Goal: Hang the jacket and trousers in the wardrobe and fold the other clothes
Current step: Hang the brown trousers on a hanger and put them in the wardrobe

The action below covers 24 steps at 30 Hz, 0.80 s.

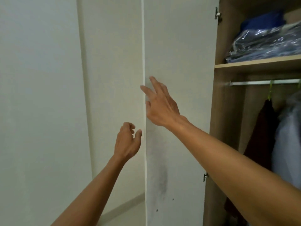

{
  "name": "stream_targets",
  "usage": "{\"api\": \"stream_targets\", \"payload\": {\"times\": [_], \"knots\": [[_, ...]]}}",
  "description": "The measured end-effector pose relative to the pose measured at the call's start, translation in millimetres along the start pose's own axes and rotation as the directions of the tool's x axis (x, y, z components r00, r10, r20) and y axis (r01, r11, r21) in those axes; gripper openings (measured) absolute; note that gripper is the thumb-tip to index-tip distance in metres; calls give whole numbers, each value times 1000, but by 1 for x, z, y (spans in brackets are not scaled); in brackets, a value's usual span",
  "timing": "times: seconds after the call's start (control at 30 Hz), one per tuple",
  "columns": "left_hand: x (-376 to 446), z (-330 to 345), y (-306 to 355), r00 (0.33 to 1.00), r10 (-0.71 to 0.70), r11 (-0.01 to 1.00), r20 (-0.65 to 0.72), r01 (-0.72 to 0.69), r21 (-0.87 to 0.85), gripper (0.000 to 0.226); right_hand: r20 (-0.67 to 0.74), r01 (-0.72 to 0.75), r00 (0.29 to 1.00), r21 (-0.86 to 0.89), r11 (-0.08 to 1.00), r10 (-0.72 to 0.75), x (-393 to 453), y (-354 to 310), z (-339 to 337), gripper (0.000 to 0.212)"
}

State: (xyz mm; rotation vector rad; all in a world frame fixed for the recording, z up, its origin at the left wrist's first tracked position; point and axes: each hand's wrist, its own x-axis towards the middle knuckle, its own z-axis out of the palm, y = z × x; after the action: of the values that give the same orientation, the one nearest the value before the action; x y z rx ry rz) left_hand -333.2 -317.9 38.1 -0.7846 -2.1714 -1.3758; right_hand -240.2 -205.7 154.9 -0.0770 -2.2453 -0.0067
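Observation:
The wardrobe's white door (179, 46) stands swung open in front of me. My right hand (160, 105) reaches to the door's free left edge, fingers spread and straight against the panel. My left hand (127, 141) hovers just left of that edge, fingers loosely curled, holding nothing. Inside the wardrobe (228, 111) a metal rail (260, 82) carries a green hanger (270, 90) with a dark red garment (260, 136) and a pale blue garment (288, 144) beside it. No loose jacket or trousers are in view.
A wooden shelf (257, 63) above the rail holds plastic-wrapped folded clothes (268, 44) and a blue item (263, 20). A white wall (37, 95) fills the left side. Door hinges (218, 13) show at the frame.

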Motion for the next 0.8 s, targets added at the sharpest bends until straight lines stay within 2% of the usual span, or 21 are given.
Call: {"api": "stream_targets", "payload": {"times": [0.13,0.23,0.37,0.5,0.63,0.73,0.8], "knots": [[25,1,-6,948,31,962,317,57,-266,34,38,50,998,-256,965,-41,24,-15,17,61],[35,3,0,890,47,843,453,208,-496,31,72,22,997,-376,926,5,29,-19,17,37],[37,1,5,849,71,719,523,320,-617,33,35,22,999,-479,878,-6,22,-19,4,29],[32,8,17,757,202,664,621,361,-655,28,-119,-17,990,-613,790,-72,14,-18,-15,24],[19,34,45,682,365,699,633,249,-671,22,-289,-110,952,-628,771,-100,5,-3,-48,21],[6,62,72,667,420,699,616,195,-688,18,-376,-181,922,-631,754,-93,-9,15,-77,19],[-2,81,90,654,468,697,594,140,-703,21,-416,-240,908,-625,743,-56,-22,30,-95,25]]}}
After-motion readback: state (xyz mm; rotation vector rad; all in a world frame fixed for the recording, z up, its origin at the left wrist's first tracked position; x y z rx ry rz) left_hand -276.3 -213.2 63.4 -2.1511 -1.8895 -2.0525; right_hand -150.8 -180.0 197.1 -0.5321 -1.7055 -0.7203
